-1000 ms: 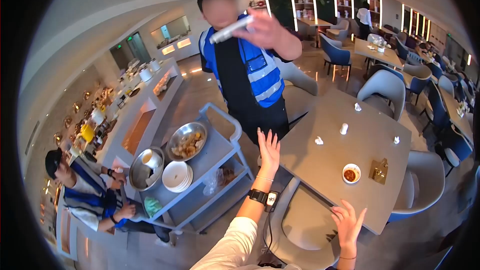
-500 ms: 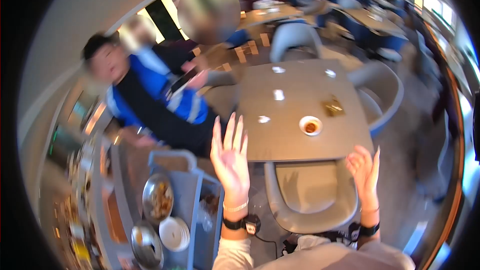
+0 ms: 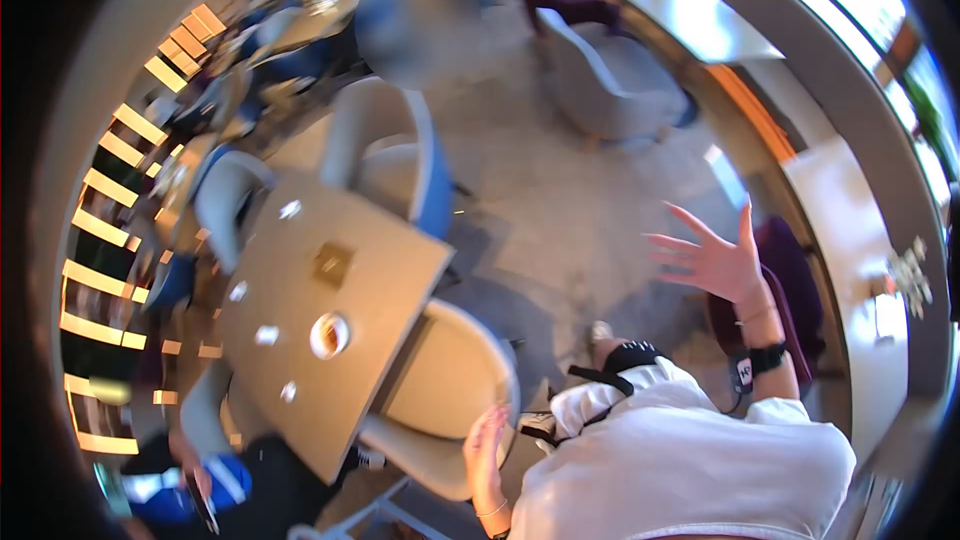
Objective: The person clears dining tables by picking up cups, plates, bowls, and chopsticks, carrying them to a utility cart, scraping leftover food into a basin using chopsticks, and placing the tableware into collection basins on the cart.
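My left hand (image 3: 484, 455), seen edge-on at the lower middle, is open with its fingers stretched out and nothing visible in it. It is beside a grey-beige chair (image 3: 440, 370) at the table (image 3: 300, 440). My right hand (image 3: 715, 262) is raised over the floor at the right, fingers spread and empty. On the table stand a white bowl (image 3: 329, 336) with brown contents, a small white cylinder (image 3: 266, 335) and a square brown-gold item (image 3: 332, 264). Several crumpled white pieces (image 3: 290, 209) lie around them.
A person in a blue vest (image 3: 228, 480) holds a phone at the lower left. Part of a cart (image 3: 375, 520) shows at the bottom. Chairs (image 3: 385, 145) surround the table. Right of my right hand are a purple chair (image 3: 785, 290) and a light ledge (image 3: 850, 230) with white flowers (image 3: 910, 280).
The view has swung right, so the table, cart and person in the vest now appear further left. Both hands remain empty; my left hand is now low and edge-on, my right hand spread wider.
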Available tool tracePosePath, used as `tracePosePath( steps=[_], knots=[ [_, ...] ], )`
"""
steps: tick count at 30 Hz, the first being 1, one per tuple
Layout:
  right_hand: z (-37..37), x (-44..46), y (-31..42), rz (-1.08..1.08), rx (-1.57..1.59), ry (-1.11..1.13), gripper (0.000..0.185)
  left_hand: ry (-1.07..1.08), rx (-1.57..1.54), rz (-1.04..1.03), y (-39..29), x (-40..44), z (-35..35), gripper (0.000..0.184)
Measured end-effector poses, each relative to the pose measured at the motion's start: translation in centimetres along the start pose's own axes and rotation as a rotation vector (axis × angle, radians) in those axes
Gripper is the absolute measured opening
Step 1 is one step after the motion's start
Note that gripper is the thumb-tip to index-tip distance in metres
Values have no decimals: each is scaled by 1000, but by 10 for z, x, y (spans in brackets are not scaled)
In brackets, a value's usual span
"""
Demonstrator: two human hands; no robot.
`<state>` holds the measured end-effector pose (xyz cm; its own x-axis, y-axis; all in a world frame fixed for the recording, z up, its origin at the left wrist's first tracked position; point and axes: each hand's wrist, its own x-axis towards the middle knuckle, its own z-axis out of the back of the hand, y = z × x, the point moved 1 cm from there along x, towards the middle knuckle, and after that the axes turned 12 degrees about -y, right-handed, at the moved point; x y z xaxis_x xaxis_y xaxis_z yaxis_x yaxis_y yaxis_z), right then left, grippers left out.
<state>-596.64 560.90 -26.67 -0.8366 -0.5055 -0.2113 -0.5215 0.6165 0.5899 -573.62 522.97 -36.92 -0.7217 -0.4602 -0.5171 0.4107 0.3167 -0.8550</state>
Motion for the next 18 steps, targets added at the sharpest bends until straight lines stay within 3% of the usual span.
tracePosePath(
  steps=[2,4,6,12,18],
  knots=[
    [9,-11,20,25,268,14,112,161,-360,146,-8,23,-38,58],
    [28,-14,47,54,463,185,121,339,-742,258,-26,44,-90,73],
    [49,-9,68,109,483,341,124,448,-931,367,-52,67,-145,86],
    [56,10,94,314,453,414,132,860,-830,552,-96,141,-243,94],
    [72,15,125,504,402,405,138,1014,-652,794,-120,185,-340,90]
  ],
)
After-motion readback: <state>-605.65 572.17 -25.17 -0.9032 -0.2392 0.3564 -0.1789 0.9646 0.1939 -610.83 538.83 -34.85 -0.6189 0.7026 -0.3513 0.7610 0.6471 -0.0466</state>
